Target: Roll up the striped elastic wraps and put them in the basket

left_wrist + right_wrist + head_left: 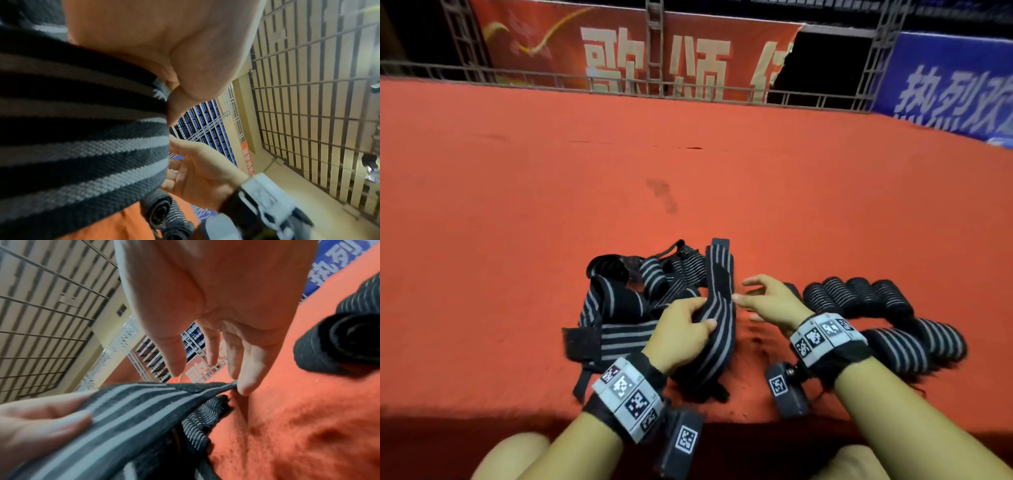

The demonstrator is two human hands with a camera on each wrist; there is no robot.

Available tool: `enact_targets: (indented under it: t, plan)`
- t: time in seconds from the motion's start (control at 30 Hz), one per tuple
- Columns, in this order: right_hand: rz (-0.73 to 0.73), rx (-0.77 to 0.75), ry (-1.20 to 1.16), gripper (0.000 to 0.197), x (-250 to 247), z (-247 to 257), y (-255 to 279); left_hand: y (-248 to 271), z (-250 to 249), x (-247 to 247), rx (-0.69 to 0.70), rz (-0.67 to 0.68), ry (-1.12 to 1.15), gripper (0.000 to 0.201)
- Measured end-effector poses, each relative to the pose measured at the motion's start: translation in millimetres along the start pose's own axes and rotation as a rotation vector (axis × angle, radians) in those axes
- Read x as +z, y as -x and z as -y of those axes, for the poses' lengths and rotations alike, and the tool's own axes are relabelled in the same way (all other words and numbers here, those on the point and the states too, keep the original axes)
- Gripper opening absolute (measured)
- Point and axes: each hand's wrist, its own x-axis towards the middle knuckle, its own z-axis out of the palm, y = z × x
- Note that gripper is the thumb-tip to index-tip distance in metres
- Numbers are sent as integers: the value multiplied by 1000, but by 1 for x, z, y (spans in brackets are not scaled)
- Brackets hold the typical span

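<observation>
A person's left hand (681,329) grips a striped wrap (717,298), thumb on top and fingers curled beneath, lifting it off a loose pile of wraps (619,301) on a red carpet (688,171); the right hand (767,301), fingers spread and relaxed, touches the strip's edge with its fingertips (244,386); rolled wraps (859,294) lie just right of that hand; the basket is out of sight.

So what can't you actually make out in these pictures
- Basket: in no view.
- Loose wraps, head view: tangled, overlapping, count unclear.
- Held wrap: lower end hidden behind left hand.
- Right hand: fingertip touches the wrap's edge in the right wrist view; pinch unclear.
- Rolled wraps: partly behind right wrist.
</observation>
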Motion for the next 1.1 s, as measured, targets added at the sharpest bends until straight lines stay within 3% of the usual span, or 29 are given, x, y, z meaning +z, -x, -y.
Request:
enact_targets:
  t: [0.13,0.27,0.37,0.47,0.5,0.53,0.57,0.7,0.77,0.9,1.1]
  plan:
    - [-48,123,-43,37,14,8,-61,-4,-5,-12,52,-66,-302,36]
    - [-90,202,-76,17,23,17,-117,-14,-15,-35,79,-218,-648,33]
    - [-125,238,-182,17,28,15,-154,-27,-20,-60,95,-287,-708,32]
    - [-162,260,-218,48,30,-11,-204,-33,-13,-81,150,-275,-708,37]
    - [-178,274,-213,49,31,-14,-212,-33,-10,-86,162,-246,-712,38]
    - [-193,299,-191,36,34,-14,-217,-33,-4,-91,168,-218,-720,39]
    - [-209,307,-173,24,35,-5,-206,-33,-1,-94,173,-196,-725,39]
    - [-238,258,-146,16,35,23,-174,-36,8,-109,124,-201,-718,39]
    - [-277,197,-190,42,32,21,-175,-38,8,-113,96,-222,-711,40]
    - [-263,76,-223,68,26,5,-185,-35,6,-114,52,-252,-701,48]
    - [-146,-81,-337,57,17,47,-102,-21,-4,-97,94,-271,-520,47]
